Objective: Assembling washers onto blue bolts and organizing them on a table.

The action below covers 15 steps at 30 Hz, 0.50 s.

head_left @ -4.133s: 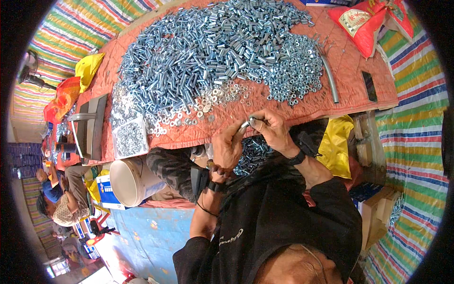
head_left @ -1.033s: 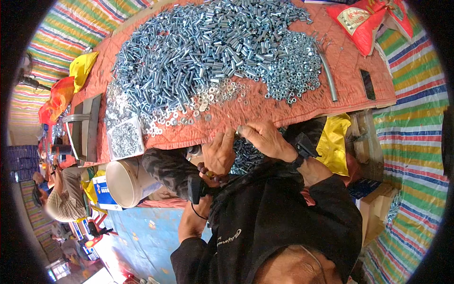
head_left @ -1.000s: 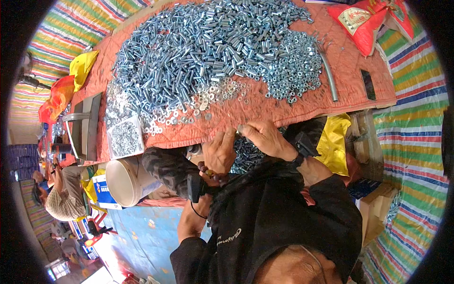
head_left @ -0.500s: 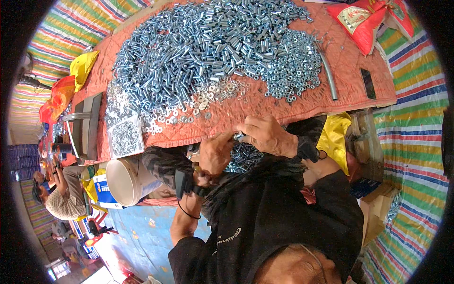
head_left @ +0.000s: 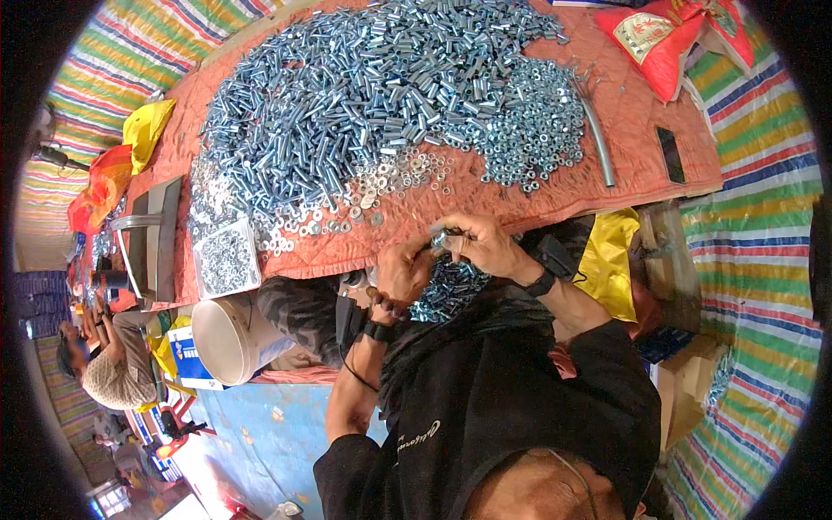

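At the front edge of the table both my hands meet over a small shiny metal bolt [head_left: 445, 235]; its exact shape is mostly hidden by fingers. My left hand [head_left: 402, 272] is closed, its fingertips pressed to the piece from the left. The fingers of my right hand [head_left: 482, 247] pinch it from the right. Just below my hands lies a heap of dark metal bolts [head_left: 451, 290] at my lap. Beyond my hands, loose washers [head_left: 373, 195] are scattered along a large pile of silver-blue metal sleeves and bolts [head_left: 347, 104]. Hex nuts [head_left: 533, 130] are heaped at its right.
The red quilted cloth [head_left: 641, 173] bears a metal tube [head_left: 598, 143], a dark flat slab [head_left: 670, 154] and a red bag [head_left: 650, 39]. Left are a white tray of small washers [head_left: 227, 260], a metal box [head_left: 156, 238] and a white bucket [head_left: 227, 340]. Another person [head_left: 117, 368] sits far left.
My hands have turned slightly around the bolt and the left forearm has swung right. More of the heap at my lap shows below them. The whole view has shifted a little.
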Available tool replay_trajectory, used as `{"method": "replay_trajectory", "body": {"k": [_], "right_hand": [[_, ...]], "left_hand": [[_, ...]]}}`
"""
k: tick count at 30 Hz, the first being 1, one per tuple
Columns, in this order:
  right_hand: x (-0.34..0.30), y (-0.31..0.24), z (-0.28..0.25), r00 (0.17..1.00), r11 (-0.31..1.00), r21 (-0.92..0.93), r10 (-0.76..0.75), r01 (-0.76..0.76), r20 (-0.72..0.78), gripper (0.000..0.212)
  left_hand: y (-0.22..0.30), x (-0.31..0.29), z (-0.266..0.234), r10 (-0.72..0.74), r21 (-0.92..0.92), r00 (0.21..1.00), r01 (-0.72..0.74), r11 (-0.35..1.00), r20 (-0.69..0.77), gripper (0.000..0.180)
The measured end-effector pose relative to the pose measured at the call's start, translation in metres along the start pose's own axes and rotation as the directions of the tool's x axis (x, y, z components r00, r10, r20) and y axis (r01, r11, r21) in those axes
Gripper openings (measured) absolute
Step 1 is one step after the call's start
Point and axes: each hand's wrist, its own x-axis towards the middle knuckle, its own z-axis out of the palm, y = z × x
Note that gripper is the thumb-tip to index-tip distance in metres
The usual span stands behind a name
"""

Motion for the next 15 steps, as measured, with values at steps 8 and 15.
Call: {"method": "replay_trajectory", "body": {"k": [8, 15], "right_hand": [[0.008, 0.009, -0.009, 0.947, 0.768, -0.566, -0.313, 0.299, 0.076, 0.03], [0.02, 0.012, -0.005, 0.968, 0.757, -0.617, -0.246, 0.217, 0.038, 0.029]], "left_hand": [[-0.005, 0.023, 0.01, -0.038, -0.055, 0.998, 0.041, 0.998, 0.059, 0.021], [-0.022, 0.036, 0.017, -0.083, 0.126, 0.997, 0.081, 0.989, 0.009, 0.018]]}}
